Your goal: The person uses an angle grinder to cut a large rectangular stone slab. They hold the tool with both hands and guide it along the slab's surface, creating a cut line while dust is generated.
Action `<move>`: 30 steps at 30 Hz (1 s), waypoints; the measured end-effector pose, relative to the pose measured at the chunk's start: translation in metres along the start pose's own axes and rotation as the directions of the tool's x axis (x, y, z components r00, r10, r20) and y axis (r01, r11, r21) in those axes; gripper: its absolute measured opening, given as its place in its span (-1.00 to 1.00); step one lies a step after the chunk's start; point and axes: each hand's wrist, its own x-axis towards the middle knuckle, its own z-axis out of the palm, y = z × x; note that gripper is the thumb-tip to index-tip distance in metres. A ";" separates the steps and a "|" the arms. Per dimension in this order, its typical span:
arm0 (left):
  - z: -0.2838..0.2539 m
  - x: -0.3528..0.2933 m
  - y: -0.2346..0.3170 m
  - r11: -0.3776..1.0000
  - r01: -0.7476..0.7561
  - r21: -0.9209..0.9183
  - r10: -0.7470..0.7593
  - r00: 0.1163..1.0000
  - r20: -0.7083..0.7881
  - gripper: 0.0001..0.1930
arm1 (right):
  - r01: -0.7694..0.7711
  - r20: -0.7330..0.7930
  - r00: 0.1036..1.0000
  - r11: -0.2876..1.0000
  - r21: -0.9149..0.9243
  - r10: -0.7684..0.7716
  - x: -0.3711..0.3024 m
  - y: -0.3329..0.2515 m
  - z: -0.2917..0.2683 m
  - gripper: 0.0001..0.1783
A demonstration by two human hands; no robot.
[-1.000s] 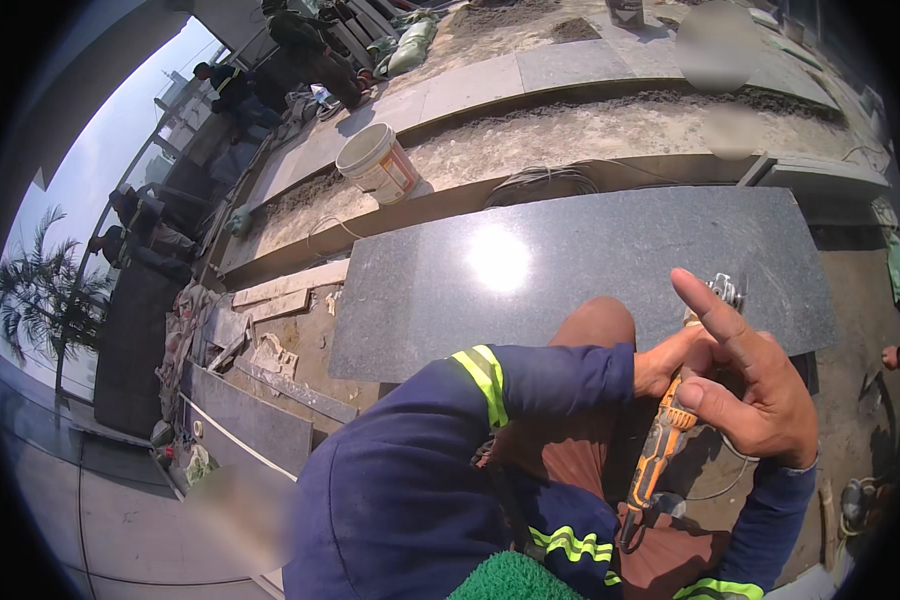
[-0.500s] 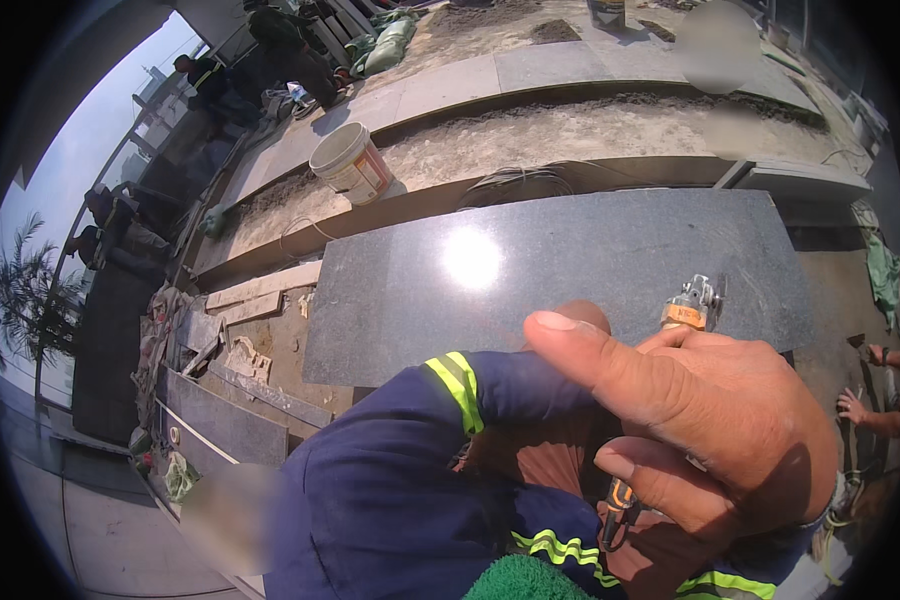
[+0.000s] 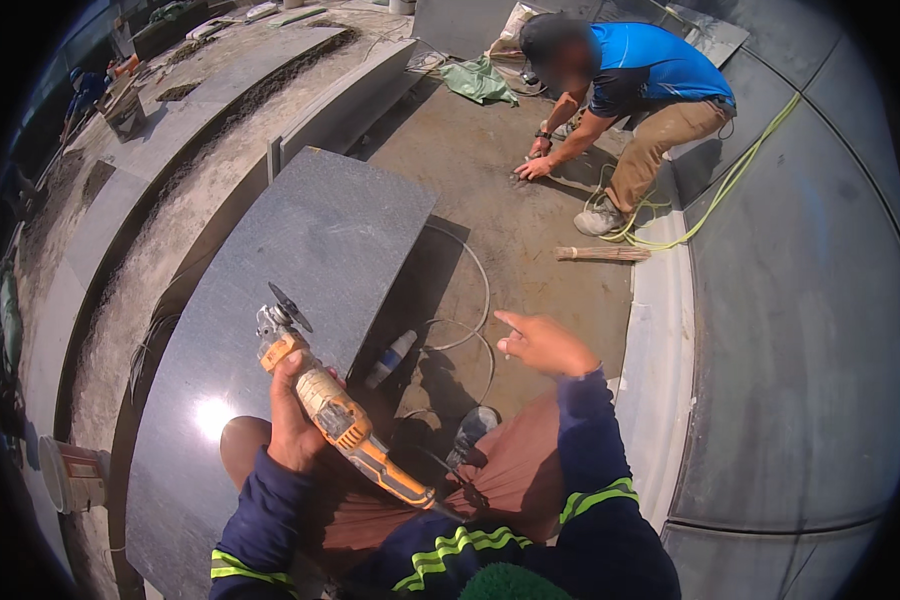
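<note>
My left hand (image 3: 292, 428) is wrapped round the body of an orange angle grinder (image 3: 348, 425). The grinder's disc (image 3: 290, 306) is raised over a dark grey stone slab (image 3: 310, 225), and its tail end slants down toward my lap. My right hand (image 3: 552, 346) holds nothing and is lifted to the right of the slab, its index finger stretched out to the left and other fingers curled. Beneath it, a pale cord (image 3: 488, 290) loops over the floor. A white and blue bottle (image 3: 391, 359) lies beside the slab's near right edge.
Beyond the slab, a co-worker in a blue shirt (image 3: 660, 70) bends with both hands near the floor (image 3: 510, 215). A bundle of sticks (image 3: 602, 254) and a yellow-green hose (image 3: 735, 180) lie right. A white bucket (image 3: 70, 475) stands left; a green sack (image 3: 478, 82) lies far off.
The view has swung right, bringing the co-worker fully in. My right hand has moved from close before the camera to farther out, index finger extended. The grinder, mostly hidden before, now shows in my left hand.
</note>
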 end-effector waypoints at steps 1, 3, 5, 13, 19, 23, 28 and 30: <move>-0.001 0.001 0.000 1.000 0.019 -0.003 -0.019 1.000 -0.014 -0.51 | -0.028 -0.004 1.000 1.000 0.014 0.028 -0.003 -0.003 0.000 -0.30; -0.002 0.000 -0.001 0.999 -0.030 0.013 0.030 0.999 -0.029 -0.52 | -0.081 -0.015 0.997 0.995 0.051 0.082 0.000 -0.011 -0.009 -0.30; -0.007 0.002 -0.001 0.997 -0.059 0.041 0.060 0.998 -0.011 -0.52 | -0.008 -0.042 0.999 0.997 0.080 0.012 0.007 -0.015 -0.009 -0.30; -0.004 0.005 -0.001 0.997 -0.059 0.058 0.063 0.995 -0.073 -0.51 | 0.184 0.023 0.983 0.983 0.025 -0.184 0.025 -0.021 0.003 -0.30; -0.004 0.006 -0.002 0.997 -0.059 0.049 0.061 0.997 -0.044 -0.51 | 0.150 0.046 0.988 0.989 0.015 -0.150 0.023 -0.022 0.001 -0.31; -0.001 0.002 -0.001 0.998 -0.041 0.057 0.043 0.998 -0.036 -0.52 | 0.123 0.036 0.992 0.992 0.017 -0.123 0.021 -0.020 0.001 -0.31; -0.007 0.006 -0.002 0.999 -0.008 0.034 0.009 1.000 -0.022 -0.52 | 0.139 0.007 0.990 0.990 0.025 -0.139 0.019 -0.025 0.002 -0.34; -0.008 0.007 -0.001 1.000 0.006 0.014 -0.006 1.000 -0.017 -0.55 | 0.180 -0.033 0.983 0.983 0.020 -0.179 0.021 -0.025 0.002 -0.38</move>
